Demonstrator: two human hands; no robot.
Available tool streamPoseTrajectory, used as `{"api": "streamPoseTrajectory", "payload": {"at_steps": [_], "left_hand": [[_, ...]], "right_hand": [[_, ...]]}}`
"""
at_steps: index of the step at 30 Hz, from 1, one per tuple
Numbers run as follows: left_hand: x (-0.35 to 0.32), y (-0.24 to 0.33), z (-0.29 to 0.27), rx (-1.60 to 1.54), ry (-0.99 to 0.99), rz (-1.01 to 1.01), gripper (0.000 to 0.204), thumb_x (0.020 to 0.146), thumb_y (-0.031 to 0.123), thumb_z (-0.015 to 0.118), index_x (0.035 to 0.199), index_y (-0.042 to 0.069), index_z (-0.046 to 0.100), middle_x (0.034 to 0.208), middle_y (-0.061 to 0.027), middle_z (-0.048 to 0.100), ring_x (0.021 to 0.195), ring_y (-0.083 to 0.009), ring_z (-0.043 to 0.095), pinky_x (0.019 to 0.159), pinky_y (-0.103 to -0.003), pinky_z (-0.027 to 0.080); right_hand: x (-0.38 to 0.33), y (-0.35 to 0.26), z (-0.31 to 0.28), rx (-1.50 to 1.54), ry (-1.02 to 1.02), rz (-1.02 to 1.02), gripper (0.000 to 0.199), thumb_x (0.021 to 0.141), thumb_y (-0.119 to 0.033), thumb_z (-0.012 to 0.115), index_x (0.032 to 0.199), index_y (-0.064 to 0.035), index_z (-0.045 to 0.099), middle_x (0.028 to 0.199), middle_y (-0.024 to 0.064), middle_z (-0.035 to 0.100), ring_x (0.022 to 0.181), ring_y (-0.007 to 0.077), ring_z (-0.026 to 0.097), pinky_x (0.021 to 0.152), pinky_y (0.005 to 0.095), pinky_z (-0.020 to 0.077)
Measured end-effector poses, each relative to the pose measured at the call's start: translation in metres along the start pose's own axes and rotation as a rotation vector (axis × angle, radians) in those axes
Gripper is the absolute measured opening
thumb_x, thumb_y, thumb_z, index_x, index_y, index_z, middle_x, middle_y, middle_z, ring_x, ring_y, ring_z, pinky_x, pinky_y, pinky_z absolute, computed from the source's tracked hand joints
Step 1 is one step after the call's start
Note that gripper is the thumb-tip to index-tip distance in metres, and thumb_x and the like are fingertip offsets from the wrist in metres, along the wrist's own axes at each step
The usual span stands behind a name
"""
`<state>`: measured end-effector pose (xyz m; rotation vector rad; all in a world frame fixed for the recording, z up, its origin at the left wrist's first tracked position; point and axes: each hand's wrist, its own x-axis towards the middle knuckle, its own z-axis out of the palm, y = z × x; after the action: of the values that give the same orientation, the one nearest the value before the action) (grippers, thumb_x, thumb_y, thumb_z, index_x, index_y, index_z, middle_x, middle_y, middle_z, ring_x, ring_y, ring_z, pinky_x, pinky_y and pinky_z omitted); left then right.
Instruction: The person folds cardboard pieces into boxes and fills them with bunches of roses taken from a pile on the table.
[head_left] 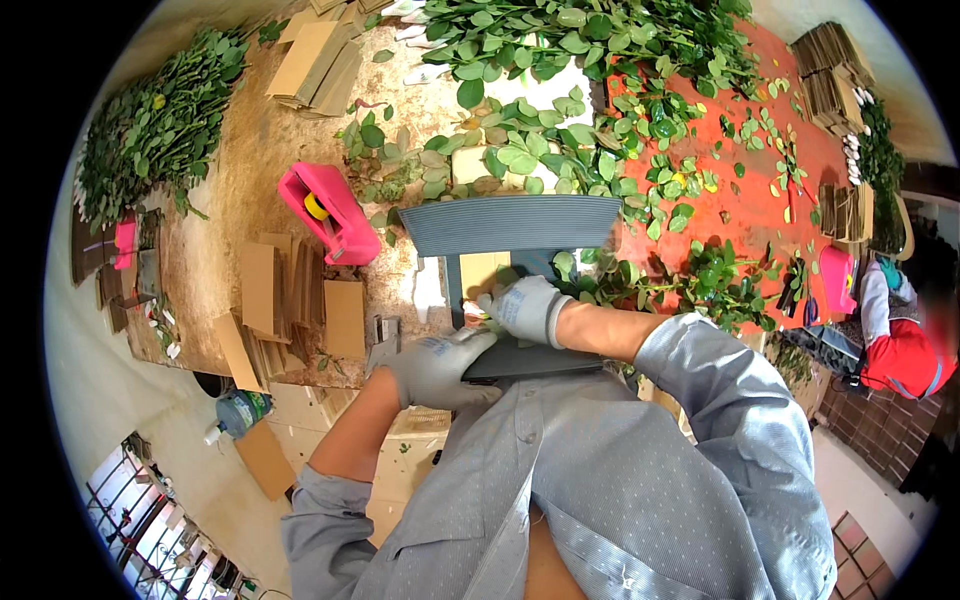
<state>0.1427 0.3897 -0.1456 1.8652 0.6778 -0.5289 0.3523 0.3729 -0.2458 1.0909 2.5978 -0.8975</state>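
Both my hands wear grey gloves and meet close to my body over a dark grey stand with a ribbed top panel [510, 225]. My left hand [440, 368] is closed at the left end of the stand's dark lower board [535, 362]; what its fingers hold is hidden. My right hand [528, 308] is closed in a pinch just above it, its fingertips at a small pale thing too hidden to name. A piece of tan cardboard [484, 272] lies in the stand between the ribbed panel and my hands.
A pink tape dispenser [328, 215] stands to the left, with stacked cardboard sheets [285, 290] nearer me. Leafy cut stems [165, 120] are heaped far left, more foliage [600, 40] at the back. Loose leaves litter the red tabletop [745, 190]. A person in red [905, 355] is at far right.
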Motion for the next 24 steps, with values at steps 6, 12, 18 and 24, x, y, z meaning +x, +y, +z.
{"api": "streamPoseTrajectory", "payload": {"at_steps": [6,12,18,24], "left_hand": [[0.008,-0.006,0.009,0.024,-0.011,0.066,0.086,0.083,0.049,0.074,0.148,0.003,0.042,0.146,-0.0257,0.048,0.127,-0.0402,0.055,0.105,-0.043,0.046],[0.010,0.000,0.012,0.017,0.040,0.036,0.088,0.080,0.050,0.074,0.149,0.006,0.040,0.150,-0.0237,0.046,0.126,-0.0403,0.056,0.105,-0.044,0.046],[0.028,-0.007,0.019,0.044,0.102,0.061,0.078,0.080,0.043,0.074,0.145,0.014,0.044,0.148,-0.0193,0.048,0.119,-0.0404,0.060,0.101,-0.047,0.049],[0.030,-0.022,0.028,0.151,0.017,0.070,0.074,0.082,0.044,0.070,0.145,0.016,0.044,0.150,-0.0200,0.046,0.117,-0.0418,0.062,0.099,-0.047,0.050]], "right_hand": [[-0.002,-0.003,-0.001,0.011,0.042,0.000,0.026,0.096,-0.018,0.051,0.116,-0.0022,0.055,0.092,0.0152,0.071,0.084,0.0340,0.072,0.058,0.0494,0.0564],[-0.005,-0.003,-0.010,0.057,0.045,-0.051,0.027,0.098,-0.023,0.051,0.119,-0.0075,0.057,0.114,0.0193,0.067,0.093,0.0362,0.071,0.070,0.0503,0.0577],[-0.010,0.007,0.012,0.043,0.280,-0.077,0.031,0.097,-0.020,0.051,0.126,-0.0132,0.060,0.124,0.0204,0.064,0.097,0.0381,0.071,0.079,0.0476,0.0576],[-0.040,-0.033,-0.127,-0.044,0.498,-0.224,0.048,0.087,-0.022,0.061,0.132,-0.0052,0.055,0.095,0.0113,0.058,0.080,0.0265,0.065,0.065,0.0400,0.0522]]}}
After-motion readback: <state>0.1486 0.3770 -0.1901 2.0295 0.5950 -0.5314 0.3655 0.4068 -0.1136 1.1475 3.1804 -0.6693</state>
